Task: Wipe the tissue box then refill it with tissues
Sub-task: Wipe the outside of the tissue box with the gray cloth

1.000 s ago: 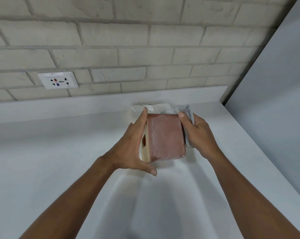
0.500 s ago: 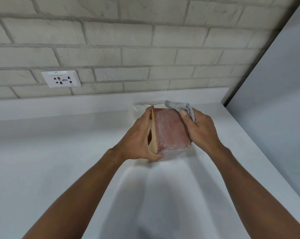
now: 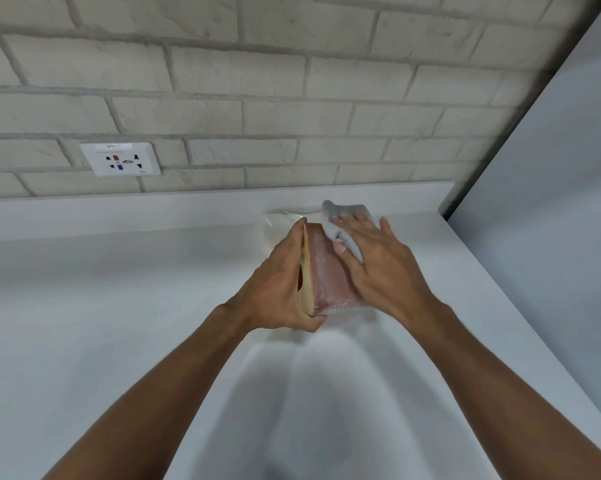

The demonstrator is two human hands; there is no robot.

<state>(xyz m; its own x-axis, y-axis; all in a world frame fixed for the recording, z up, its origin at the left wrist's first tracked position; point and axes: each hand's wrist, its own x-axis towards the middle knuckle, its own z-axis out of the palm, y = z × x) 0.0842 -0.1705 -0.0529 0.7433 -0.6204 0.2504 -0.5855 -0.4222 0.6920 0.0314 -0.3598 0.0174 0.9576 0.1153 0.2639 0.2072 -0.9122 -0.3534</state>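
Note:
The tissue box (image 3: 326,275) stands on its side on the white counter (image 3: 119,306). Its red-brown face is turned up toward me, and its tan face with the dark opening faces left. My left hand (image 3: 275,289) grips the box from the left, with the thumb under the near corner and the fingers over the tan face. My right hand (image 3: 385,268) lies flat with spread fingers and presses a grey cloth (image 3: 333,223) onto the far upper part of the red-brown face. A clear plastic packet of white tissues (image 3: 278,220) lies behind the box, mostly hidden.
A pale brick wall rises behind the counter's raised back ledge, with a white socket plate (image 3: 121,159) at the left. A grey panel (image 3: 551,237) closes off the right side, near my right arm.
The box has turned so that the tan face points further left. My right hand came off the box's right edge and spread flat with the cloth over the red-brown face.

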